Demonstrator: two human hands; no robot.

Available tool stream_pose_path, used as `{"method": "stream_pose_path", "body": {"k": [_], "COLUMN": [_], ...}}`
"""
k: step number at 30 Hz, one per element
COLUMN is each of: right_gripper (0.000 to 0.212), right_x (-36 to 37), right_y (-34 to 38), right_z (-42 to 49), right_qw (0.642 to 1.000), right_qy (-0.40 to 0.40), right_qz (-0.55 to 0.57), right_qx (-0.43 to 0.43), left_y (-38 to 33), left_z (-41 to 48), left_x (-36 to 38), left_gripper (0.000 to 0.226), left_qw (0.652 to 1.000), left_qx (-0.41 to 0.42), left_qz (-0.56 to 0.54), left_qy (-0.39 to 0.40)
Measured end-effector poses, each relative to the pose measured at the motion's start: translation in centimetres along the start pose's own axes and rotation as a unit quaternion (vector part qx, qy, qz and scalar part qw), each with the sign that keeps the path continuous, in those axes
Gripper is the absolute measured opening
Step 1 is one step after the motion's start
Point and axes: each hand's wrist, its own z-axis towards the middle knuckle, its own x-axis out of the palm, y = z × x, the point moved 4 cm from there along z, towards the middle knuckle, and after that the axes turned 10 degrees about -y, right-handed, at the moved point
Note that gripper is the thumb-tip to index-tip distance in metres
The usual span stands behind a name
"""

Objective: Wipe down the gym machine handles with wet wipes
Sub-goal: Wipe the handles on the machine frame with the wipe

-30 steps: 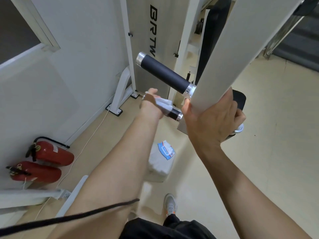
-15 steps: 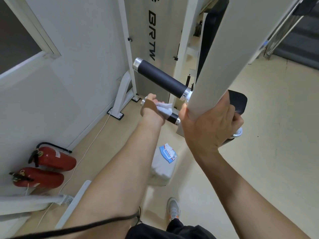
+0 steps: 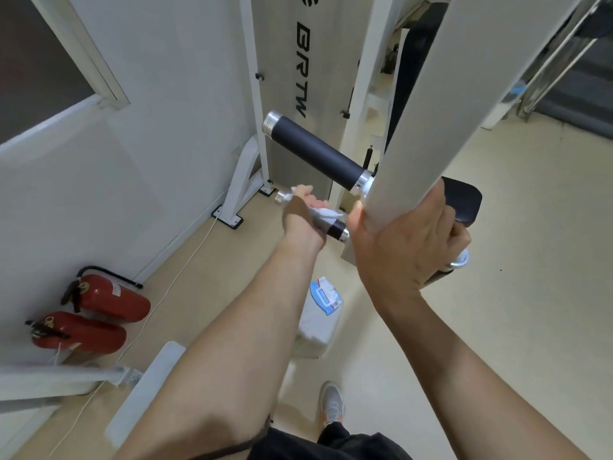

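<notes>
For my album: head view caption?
Left hand wraps a wet wipe round the lower handle; right hand grips the white bar.

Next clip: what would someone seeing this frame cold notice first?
Two forearms reach up the middle: the left hand grips a white wet wipe around the lower handle, while the right hand holds the white machine arm beside it. Above them juts the large black upper handle with silver end caps. At lower left, two red fire extinguishers lie on the floor by the wall.
</notes>
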Motion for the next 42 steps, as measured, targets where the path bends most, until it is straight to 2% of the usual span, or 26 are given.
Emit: {"method": "stream_pose_path", "body": {"k": [3, 4, 8, 11, 14, 16, 18, 19, 22, 24, 26, 30, 33, 35, 36, 38, 39, 41, 42], "right_gripper": [0.085, 0.084, 0.083, 0.087, 0.086, 0.087, 0.088, 0.088, 0.088, 0.088, 0.087, 0.087, 0.09, 0.087, 0.082, 0.061, 0.046, 0.022, 0.023], "right_x": [0.1, 0.1, -0.4, -0.5, -0.5, -0.5, -0.7, -0.7, -0.8, -0.9, -0.9, -0.8, -0.7, -0.8, -1.4, -3.4, -4.4, -5.7, -5.9], "right_y": [-0.5, -0.7, -0.9, -0.2, -0.2, -0.6, -0.9, -1.0, -1.0, -1.1, -1.2, -1.5, -1.7, -1.8, -1.7, -0.7, 0.4, 3.5, 5.0], "right_z": [0.5, 0.6, 0.3, -0.5, -0.4, -0.1, 0.0, 0.0, 0.0, 0.0, 0.0, 0.3, 0.3, 0.2, 0.1, -0.7, -1.2, -1.9, -1.8], "right_qw": [1.0, 1.0, 1.0, 1.0, 1.0, 1.0, 1.0, 1.0, 0.999, 0.999, 0.999, 0.999, 0.998, 0.995, 0.987, 0.953, 0.929, 0.888, 0.883], "right_qy": [0.005, 0.009, 0.017, 0.007, 0.004, 0.009, 0.013, 0.014, 0.016, 0.019, 0.018, 0.018, 0.022, 0.006, -0.033, -0.127, -0.129, -0.027, 0.043], "right_qz": [0.0, -0.003, -0.01, -0.01, -0.007, -0.009, -0.006, -0.004, 0.001, 0.004, 0.002, 0.008, 0.019, 0.094, 0.15, 0.252, 0.303, 0.394, 0.413], "right_qx": [0.005, 0.003, -0.011, -0.012, -0.005, -0.007, -0.017, -0.022, -0.033, -0.038, -0.043, -0.049, -0.049, -0.03, -0.036, -0.11, -0.169, -0.236, -0.219], "left_y": [4.4, 5.1, 0.9, -2.0, 1.2, 3.8, 4.3, 3.7, 2.4, 1.9, 1.0, -1.2, -4.5, -7.2, -8.2, -9.8, -10.5, -11.5, -12.0], "left_z": [-2.2, -2.5, -0.6, 1.3, -2.1, -3.9, -4.8, -4.8, -5.6, -6.0, -6.5, -9.0, -12.3, -14.5, -15.4, -16.9, -17.3, -17.8, -18.0], "left_x": [0.2, 0.3, -0.3, -1.2, -1.1, -1.1, -1.9, -2.4, -4.1, -4.9, -4.8, -4.1, -5.1, -5.7, -5.9, -6.0, -5.9, -5.7, -5.6], "left_gripper": [0.035, 0.036, 0.011, 0.024, 0.004, 0.013, 0.035, 0.037, 0.023, 0.014, 0.011, 0.022, 0.022, 0.021, 0.022, 0.025, 0.025, 0.024, 0.023], "left_qw": [0.993, 0.992, 0.998, 0.999, 0.997, 0.993, 0.99, 0.989, 0.983, 0.961, 0.923, 0.833, 0.793, 0.775, 0.767, 0.758, 0.756, 0.757, 0.763], "left_qx": [-0.036, -0.039, -0.022, 0.025, 0.034, 0.031, 0.048, 0.067, 0.114, 0.166, 0.236, 0.345, 0.431, 0.464, 0.47, 0.48, 0.486, 0.494, 0.495], "left_qz": [0.023, 0.037, 0.059, 0.023, 0.066, 0.111, 0.125, 0.127, 0.146, 0.221, 0.304, 0.429, 0.412, 0.392, 0.391, 0.39, 0.387, 0.376, 0.363], "left_qy": [0.113, 0.118, 0.018, -0.042, -0.012, 0.022, 0.033, 0.034, 0.011, -0.025, -0.026, 0.05, 0.128, 0.175, 0.194, 0.208, 0.207, 0.206, 0.206]}}
